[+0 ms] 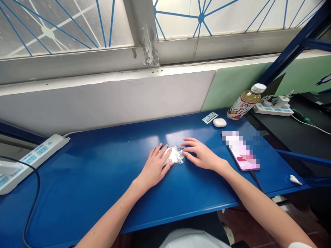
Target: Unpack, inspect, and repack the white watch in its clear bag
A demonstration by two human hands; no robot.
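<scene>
In the head view, a small clear plastic packet [178, 155] with something white inside lies on the blue desk [98, 179]. What the white contents are I cannot make out. Resting flat over the packet's left part is my left hand [156, 165], fingers stretched out and partly covering it. My right hand [199, 154] is at the packet's right end, fingers apart and slightly bent, the fingertips at or very near its edge. Neither hand is closed round the packet.
A phone [241, 151] with a lit screen, a white earbud case [219, 122], a card [210, 117] and a drink bottle [245, 102] are on the right. One earbud [295, 179] sits near the front right edge. A power strip [33, 162] lies left, with a black cable [38, 193].
</scene>
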